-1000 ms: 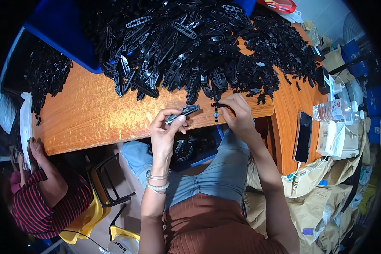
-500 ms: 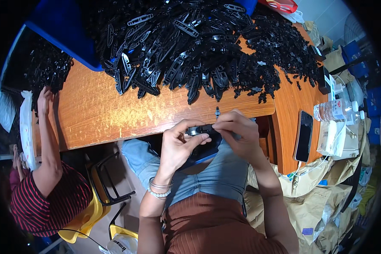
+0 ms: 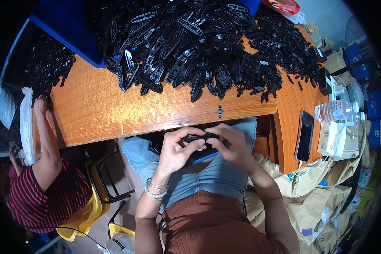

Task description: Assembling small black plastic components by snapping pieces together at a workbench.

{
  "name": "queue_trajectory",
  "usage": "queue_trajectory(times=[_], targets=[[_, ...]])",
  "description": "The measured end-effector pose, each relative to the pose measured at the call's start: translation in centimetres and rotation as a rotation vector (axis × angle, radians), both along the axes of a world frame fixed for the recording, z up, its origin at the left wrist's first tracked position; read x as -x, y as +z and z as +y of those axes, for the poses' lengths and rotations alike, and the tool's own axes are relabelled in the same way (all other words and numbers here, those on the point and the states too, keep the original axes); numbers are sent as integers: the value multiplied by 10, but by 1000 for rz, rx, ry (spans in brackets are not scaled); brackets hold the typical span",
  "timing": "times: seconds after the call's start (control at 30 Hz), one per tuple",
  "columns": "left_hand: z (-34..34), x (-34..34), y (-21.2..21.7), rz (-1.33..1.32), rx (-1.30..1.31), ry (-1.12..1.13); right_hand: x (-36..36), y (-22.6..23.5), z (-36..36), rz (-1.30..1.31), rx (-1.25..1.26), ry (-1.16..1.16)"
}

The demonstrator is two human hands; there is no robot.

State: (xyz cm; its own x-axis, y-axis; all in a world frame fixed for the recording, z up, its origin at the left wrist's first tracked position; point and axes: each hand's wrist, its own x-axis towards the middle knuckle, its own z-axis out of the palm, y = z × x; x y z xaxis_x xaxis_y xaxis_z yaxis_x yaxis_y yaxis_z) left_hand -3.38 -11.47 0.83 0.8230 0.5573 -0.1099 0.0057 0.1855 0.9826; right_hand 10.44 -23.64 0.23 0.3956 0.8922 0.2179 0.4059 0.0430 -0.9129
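Between my two hands, just off the table's front edge and above my lap, is a long black plastic part (image 3: 194,138). My left hand (image 3: 178,146) pinches one end between thumb and fingers. The thumb and fingertips of my right hand (image 3: 230,146) close on its other end. Fingers cover much of the part, so its detail is hidden. A small dark connector-like piece (image 3: 220,111) lies alone near the table edge, beyond my right hand. Farther back, a big heap of long black plastic parts (image 3: 173,55) covers the table (image 3: 110,101).
Small black pieces (image 3: 279,59) are piled at the back right. A phone (image 3: 304,136) with a cable and a water bottle (image 3: 334,111) are at the right. A blue bin (image 3: 67,31) stands at the back left. On the left, a co-worker's hand (image 3: 40,105) reaches toward another black pile.
My right hand has come closer to my left and now grips the black part's end. The part has turned, showing a darker side. The co-worker's hand has moved slightly nearer.
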Motion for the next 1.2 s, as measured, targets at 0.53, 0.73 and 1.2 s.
queue_trajectory(times=[0.53,0.73,1.2], targets=[[40,-82,-28,283,-1238,353,-28,-21,37,-674,58,-507],[20,-38,-28,-72,-179,342,-34,-6,16,721,64,-176],[-3,-7,7,-99,42,78,3,15,11,-209,-176,-273]])
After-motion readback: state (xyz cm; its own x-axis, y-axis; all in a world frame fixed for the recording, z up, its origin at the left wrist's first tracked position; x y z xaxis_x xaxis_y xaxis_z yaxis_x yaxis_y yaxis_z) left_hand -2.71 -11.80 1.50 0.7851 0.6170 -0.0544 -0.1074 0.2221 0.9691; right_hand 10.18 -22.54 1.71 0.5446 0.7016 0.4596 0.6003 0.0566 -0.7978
